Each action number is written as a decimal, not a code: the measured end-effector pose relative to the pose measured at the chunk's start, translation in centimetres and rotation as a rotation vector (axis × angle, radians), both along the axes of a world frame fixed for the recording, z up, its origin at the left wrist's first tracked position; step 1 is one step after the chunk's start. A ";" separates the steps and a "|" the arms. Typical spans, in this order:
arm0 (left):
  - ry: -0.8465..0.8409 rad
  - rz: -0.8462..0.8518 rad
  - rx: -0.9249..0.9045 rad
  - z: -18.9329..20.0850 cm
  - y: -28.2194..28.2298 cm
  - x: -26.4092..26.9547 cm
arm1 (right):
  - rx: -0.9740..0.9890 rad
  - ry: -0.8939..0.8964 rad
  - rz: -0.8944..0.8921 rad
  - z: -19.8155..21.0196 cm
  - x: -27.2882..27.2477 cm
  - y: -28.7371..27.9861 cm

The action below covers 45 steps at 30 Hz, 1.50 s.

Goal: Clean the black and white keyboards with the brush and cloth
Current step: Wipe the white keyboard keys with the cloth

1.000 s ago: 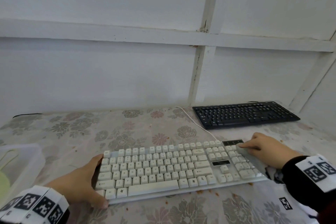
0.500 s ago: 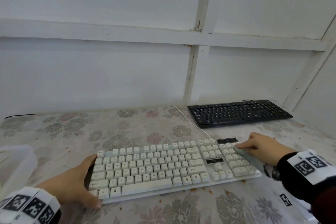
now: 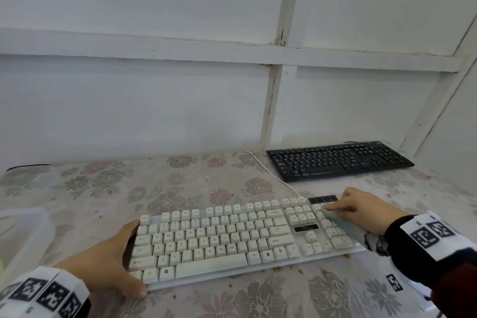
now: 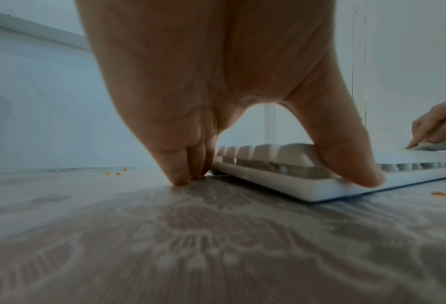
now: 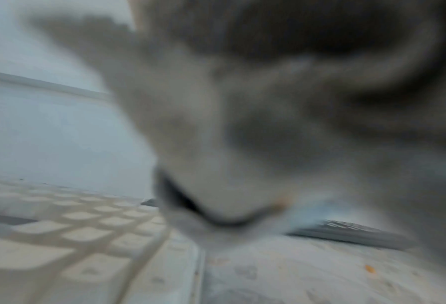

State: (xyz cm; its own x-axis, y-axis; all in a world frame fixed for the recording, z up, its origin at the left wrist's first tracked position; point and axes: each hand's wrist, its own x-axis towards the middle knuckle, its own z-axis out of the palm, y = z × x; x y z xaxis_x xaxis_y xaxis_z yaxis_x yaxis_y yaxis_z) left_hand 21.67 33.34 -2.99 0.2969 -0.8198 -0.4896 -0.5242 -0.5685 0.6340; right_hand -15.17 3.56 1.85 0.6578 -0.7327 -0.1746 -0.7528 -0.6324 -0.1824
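The white plastic keyboard point(image 3: 232, 237) lies near on the flowered tablecloth point(image 3: 180, 183). Her left hand point(image 3: 103, 266) grasps its left end; her right hand point(image 3: 366, 210) presses a pale cloth point(image 3: 346, 227) onto the number pad, fingers curled over it. The black keyboard point(image 3: 338, 160) sits far right

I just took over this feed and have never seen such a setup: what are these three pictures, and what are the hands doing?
No machine here: a person wears one camera on the head and one on each wrist. The head view looks down at a table under a flowered cloth. The left hand steadies the left end of the white keyboard, thumb on its front edge, as the left wrist view shows from low down. The right hand presses a pale cloth onto the number keys; its wrist view is mostly blur. The black keyboard lies farther back on the right. Orange crumbs dot the table. No brush is in view.
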 end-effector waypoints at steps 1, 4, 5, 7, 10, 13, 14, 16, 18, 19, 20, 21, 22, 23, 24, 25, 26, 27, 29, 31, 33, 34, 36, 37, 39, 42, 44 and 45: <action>-0.001 -0.004 0.003 0.0 0.0 0.0 | -0.004 0.013 -0.036 0.1 -0.6 -0.3; -0.031 0.000 0.017 -0.1 0.1 0.2 | -0.029 0.051 -0.122 0.2 -1.8 -1.5; -0.038 0.005 0.021 -0.1 0.0 0.2 | -0.055 0.057 -0.151 0.1 -2.0 -1.8; -0.034 0.007 0.020 -0.3 0.0 0.2 | -0.097 0.044 -0.188 0.0 -1.9 -2.0; -0.029 0.010 0.015 -0.4 0.0 0.3 | -0.063 -0.014 -0.078 0.1 -0.7 -0.7; -0.021 0.009 0.019 -0.4 0.0 0.4 | 0.011 -0.085 0.055 -0.2 0.4 0.6; -0.015 0.008 0.020 -0.3 0.0 0.4 | 0.017 -0.076 0.060 -0.3 0.4 0.5; -0.012 0.007 0.022 -0.3 0.0 0.3 | 0.015 -0.050 -0.009 -0.5 -0.1 -0.1; -0.014 0.010 0.021 -0.3 0.0 0.2 | -0.001 -0.020 -0.115 -0.4 -0.9 -0.9; -0.011 0.012 0.020 -0.3 0.0 0.1 | -0.013 0.000 -0.162 -0.3 -1.2 -1.3; -0.011 0.013 0.014 -0.2 0.0 0.0 | -0.026 0.011 -0.204 -0.2 -1.2 -1.5; -0.011 0.008 0.009 0.0 0.0 0.0 | -0.040 0.014 -0.233 -0.1 -0.9 -1.4; -0.007 0.001 0.006 0.1 0.0 -0.1 | -0.050 0.009 -0.236 0.2 -0.2 -0.9; -0.001 -0.002 0.006 0.2 0.0 -0.2 | -0.057 -0.004 -0.205 0.5 0.9 -0.1; 0.003 0.002 0.004 0.2 0.0 -0.2 | -0.056 -0.028 -0.142 0.9 2.4 1.0; 0.003 0.006 0.004 0.2 0.1 -0.3 | -0.039 -0.058 -0.052 1.4 4.2 2.4; 0.000 0.007 0.000 0.2 0.1 -0.4 | -0.007 -0.093 0.048 1.8 6.2 4.2; -0.002 0.006 -0.002 0.3 0.0 -0.4 | 0.039 -0.124 0.144 2.2 8.4 6.3; -0.007 0.010 0.002 0.3 0.0 -0.4 | 0.121 -0.161 0.312 2.4 12.6 10.2; -0.009 0.014 0.011 0.5 0.0 -0.5 | 0.151 -0.182 0.452 2.1 16.3 13.6; -0.008 0.006 -0.001 0.4 0.0 -0.5 | 0.167 -0.199 0.563 1.8 19.6 16.0; -0.010 -0.007 -0.013 0.4 0.0 -0.4 | 0.161 -0.183 0.613 1.6 21.2 16.9; -0.018 -0.047 -0.006 0.7 0.0 -0.3 | 0.120 -0.111 0.696 0.9 23.7 18.2; -0.017 -0.060 0.001 0.8 0.0 -0.3 | 0.104 -0.072 0.719 0.5 24.6 18.7; -0.013 -0.073 -0.007 0.9 0.0 -0.2 | 0.117 -0.035 0.713 -0.3 25.4 19.6; -0.014 -0.057 -0.023 0.7 0.0 -0.2 | 0.093 -0.059 0.701 -0.8 24.6 19.6; 0.050 -0.049 -0.056 0.6 0.0 -0.3 | 0.043 -0.072 0.703 -0.9 23.5 18.8; 0.066 -0.042 -0.061 0.6 0.0 -0.3 | 0.044 -0.087 0.697 -0.8 22.8 18.3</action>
